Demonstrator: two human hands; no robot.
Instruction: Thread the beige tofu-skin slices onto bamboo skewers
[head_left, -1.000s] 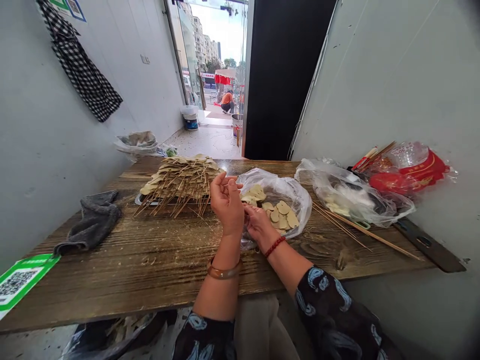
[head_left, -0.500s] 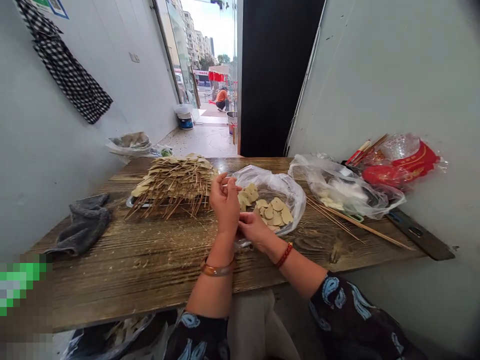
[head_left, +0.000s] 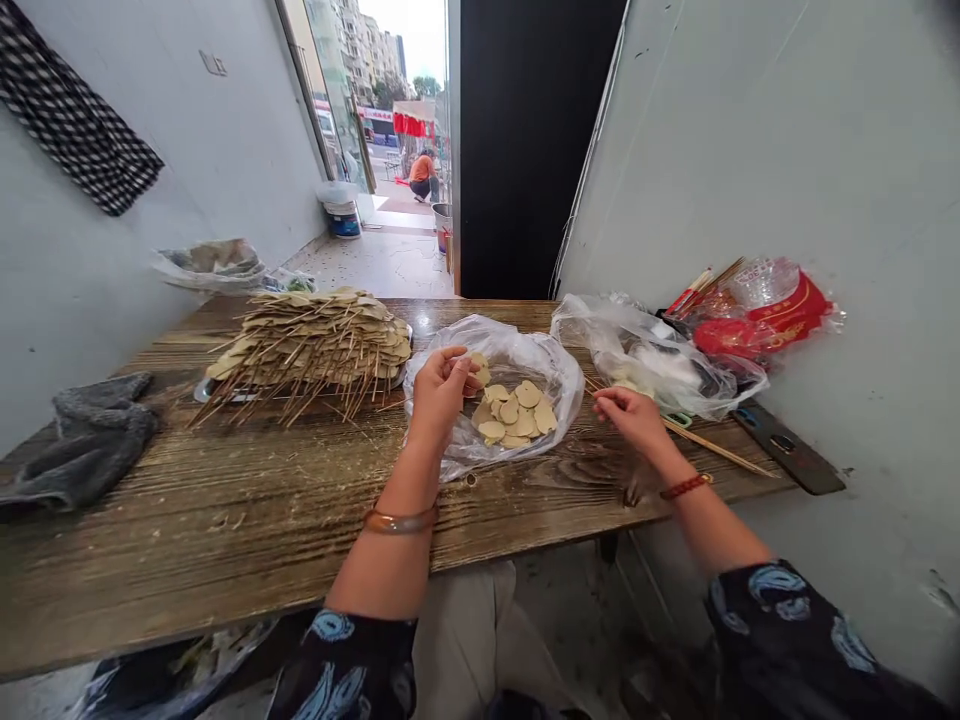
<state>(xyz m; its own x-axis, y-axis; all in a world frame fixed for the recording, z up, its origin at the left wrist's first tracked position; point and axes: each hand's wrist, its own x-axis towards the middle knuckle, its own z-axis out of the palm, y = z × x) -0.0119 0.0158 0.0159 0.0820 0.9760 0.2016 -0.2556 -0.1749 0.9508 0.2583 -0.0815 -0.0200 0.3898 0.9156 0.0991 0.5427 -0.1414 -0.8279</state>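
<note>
My left hand (head_left: 439, 395) is raised over the near-left side of a clear plastic bag (head_left: 566, 385). Its fingers curl around a pale yellow slice (head_left: 478, 369), which looks like potato; whether it holds more than one is hidden. Inside the bag lies a loose pile of similar slices (head_left: 517, 412), some with small holes. To the right of the bag, my right hand (head_left: 637, 418) pinches at the end of a thin wooden skewer (head_left: 591, 383). More skewers (head_left: 724, 453) lie on the table beyond and beside that hand.
At the left, a tray (head_left: 202, 390) bears a tall stack of skewered slices (head_left: 315, 345). A grey cloth (head_left: 97, 440) lies farther left. Another plastic bag (head_left: 600, 335), red packaging (head_left: 772, 325) and a dark phone-like slab (head_left: 795, 455) are at the right. A person (head_left: 422, 178) crouches outside.
My right hand has left my left hand and moved right to the skewers. My left hand stays above the bag's left side with a slice. The view has shifted to the right.
</note>
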